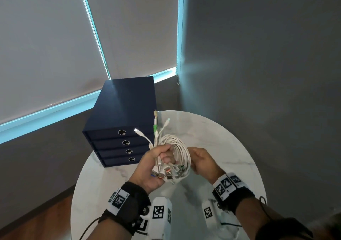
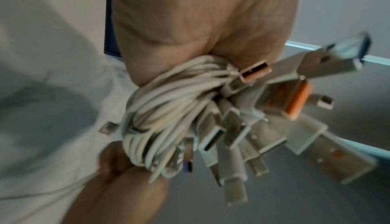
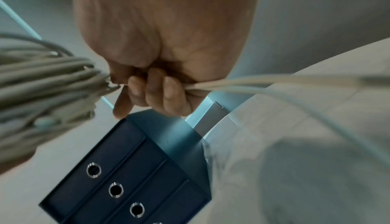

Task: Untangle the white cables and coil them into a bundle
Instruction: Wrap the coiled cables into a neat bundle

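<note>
Cables (image 1: 178,147) coiled between left (image 1: 155,166) and right grip (image 1: 203,163).

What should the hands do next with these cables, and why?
Probably wrap the loose strand in the right hand around the coil. The left hand already grips the looped cables with plugs gathered, held above the table, so only that strand looks unsecured.

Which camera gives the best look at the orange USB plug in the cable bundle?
The left wrist view: the orange USB plug fills the frame, close and unobstructed. The head view shows it small among other plugs; the right wrist view doesn't show it.
</note>
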